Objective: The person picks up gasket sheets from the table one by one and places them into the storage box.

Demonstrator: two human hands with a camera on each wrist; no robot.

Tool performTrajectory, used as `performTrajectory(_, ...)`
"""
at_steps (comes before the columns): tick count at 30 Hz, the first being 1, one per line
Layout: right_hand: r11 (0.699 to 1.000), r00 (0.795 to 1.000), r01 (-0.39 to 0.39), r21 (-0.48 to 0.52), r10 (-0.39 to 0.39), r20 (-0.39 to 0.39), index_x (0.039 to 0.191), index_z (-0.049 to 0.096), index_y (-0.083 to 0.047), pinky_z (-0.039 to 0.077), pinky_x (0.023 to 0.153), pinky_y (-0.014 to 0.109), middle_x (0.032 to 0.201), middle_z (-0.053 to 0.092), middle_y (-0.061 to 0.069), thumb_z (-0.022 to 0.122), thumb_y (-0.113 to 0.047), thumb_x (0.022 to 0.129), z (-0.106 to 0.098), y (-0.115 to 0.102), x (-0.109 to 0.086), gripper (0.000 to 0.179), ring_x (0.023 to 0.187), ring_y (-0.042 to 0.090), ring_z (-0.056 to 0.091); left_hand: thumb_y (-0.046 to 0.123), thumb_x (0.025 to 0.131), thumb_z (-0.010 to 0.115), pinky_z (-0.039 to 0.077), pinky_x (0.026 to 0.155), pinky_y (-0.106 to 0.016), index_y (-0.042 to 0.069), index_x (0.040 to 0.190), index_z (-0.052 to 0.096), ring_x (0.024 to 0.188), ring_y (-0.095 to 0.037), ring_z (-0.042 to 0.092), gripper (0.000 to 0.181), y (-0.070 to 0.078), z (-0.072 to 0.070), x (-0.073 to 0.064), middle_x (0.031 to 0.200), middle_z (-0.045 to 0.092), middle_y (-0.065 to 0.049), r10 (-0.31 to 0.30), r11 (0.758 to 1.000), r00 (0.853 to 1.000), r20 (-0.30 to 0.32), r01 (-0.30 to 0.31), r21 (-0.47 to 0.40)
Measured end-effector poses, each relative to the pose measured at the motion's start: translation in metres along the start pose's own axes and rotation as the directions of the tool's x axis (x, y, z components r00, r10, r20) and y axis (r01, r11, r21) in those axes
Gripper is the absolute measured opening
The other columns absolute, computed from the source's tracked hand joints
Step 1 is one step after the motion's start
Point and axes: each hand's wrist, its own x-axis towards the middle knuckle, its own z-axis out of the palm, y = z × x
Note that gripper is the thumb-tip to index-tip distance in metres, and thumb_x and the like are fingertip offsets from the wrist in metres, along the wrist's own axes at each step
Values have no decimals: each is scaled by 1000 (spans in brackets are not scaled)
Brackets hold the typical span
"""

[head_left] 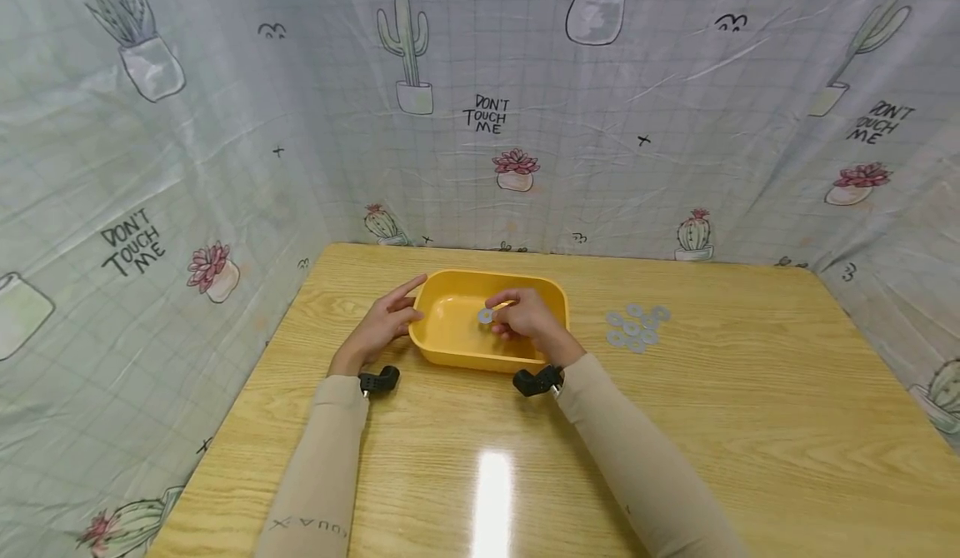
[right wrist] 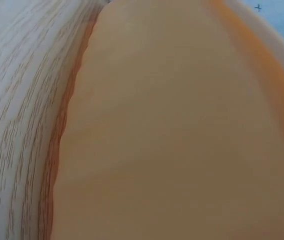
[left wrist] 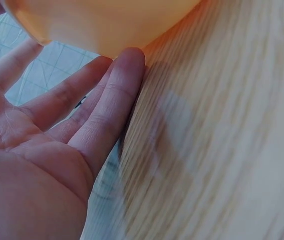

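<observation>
Right hand (head_left: 525,318) pinching a flat gray washer (head_left: 482,317) inside a yellow plastic bin (head_left: 446,325).
The washer sits at the fingertips, on the left side of the right hand's grip, clamped between thumb and finger over the bin's floor (whether it touches that floor, I cannot tell); the left hand (head_left: 380,326), its fingers spread apart and fairly straight, touches the outside of the bin's left end. More gray washers (head_left: 632,322) lie clustered on the wood-grain surface (head_left: 750,358) to the right of the bin, so the bin's right wall stands between them and the pinched one. In the right wrist view the bin's wall fills most of the picture and hides the grip. Behind the surface hangs a cactus-print sheet (head_left: 480,58).
</observation>
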Motion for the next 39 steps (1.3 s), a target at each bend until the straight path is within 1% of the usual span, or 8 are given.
performTrajectory(5, 999, 1000, -4, -33, 3, -24, 118, 70, 0, 55, 57, 23, 78, 67, 8, 62, 2, 96, 2, 1, 2, 23, 59, 14, 62, 14, 101, 59, 60, 92, -35, 31, 162, 33, 131, -43, 56, 69, 0, 0, -1, 154, 46, -22, 0, 1000, 1000, -1, 0, 1)
performTrajectory(9, 998, 999, -10, -65, 7, -39, 115, 70, 1, 53, 54, 23, 69, 65, 6, 61, 3, 95, 4, 3, 2, 22, 57, 14, 61, 13, 101, 59, 61, 91, -33, 28, 163, 32, 132, -44, 55, 69, 0, 1, -1, 154, 46, -23, 2, 1000, 1000, -5, -2, 6)
performTrajectory(17, 988, 997, -34, -149, 24, -67, 111, 71, 2, 52, 51, 22, 71, 67, 9, 60, 3, 95, 6, 3, 2, 20, 56, 15, 63, 13, 101, 58, 61, 88, -29, 28, 163, 32, 132, -44, 56, 69, -2, 1, -1, 153, 47, -23, 5, 1000, 1000, -12, -5, 14)
performTrajectory(22, 990, 997, -34, -139, 24, -73, 110, 70, 2, 52, 51, 22, 67, 64, 8, 58, 5, 94, 6, 4, 3, 20, 55, 16, 61, 13, 101, 59, 61, 88, -30, 28, 162, 32, 131, -43, 56, 69, -2, 1, 0, 152, 49, -21, 5, 1000, 1000, -12, -5, 1)
performTrajectory(25, 991, 995, -37, -127, 25, -98, 109, 69, 2, 53, 52, 23, 65, 64, 8, 57, 6, 92, 7, 4, 5, 22, 53, 16, 60, 12, 101, 58, 61, 88, -31, 28, 163, 32, 130, -44, 57, 69, -2, 1, 0, 151, 49, -22, 9, 1000, 1000, -9, -9, -1)
performTrajectory(29, 992, 988, -50, -116, 32, -150, 108, 70, 1, 53, 52, 24, 67, 66, 10, 57, 6, 91, 6, 2, 5, 21, 52, 16, 60, 12, 102, 58, 61, 89, -32, 29, 163, 32, 130, -44, 56, 68, 0, 2, 0, 152, 49, -22, 13, 1000, 1000, -8, -13, 8)
performTrajectory(36, 994, 966, -67, -87, 43, -254, 111, 69, 0, 58, 58, 27, 87, 70, 15, 63, 5, 93, 6, 1, 7, 20, 56, 16, 66, 13, 102, 58, 61, 91, -34, 29, 163, 31, 131, -44, 56, 68, 2, 2, -3, 153, 47, -24, 9, 1000, 1000, -14, -8, 19)
performTrajectory(39, 993, 957, -76, -90, 48, -285, 111, 69, -1, 60, 59, 28, 92, 72, 17, 62, 7, 93, 5, 2, 8, 20, 58, 17, 68, 13, 102, 58, 61, 91, -34, 28, 163, 31, 131, -45, 56, 68, 3, 3, -3, 153, 47, -24, 5, 1000, 1000, -11, -5, 12)
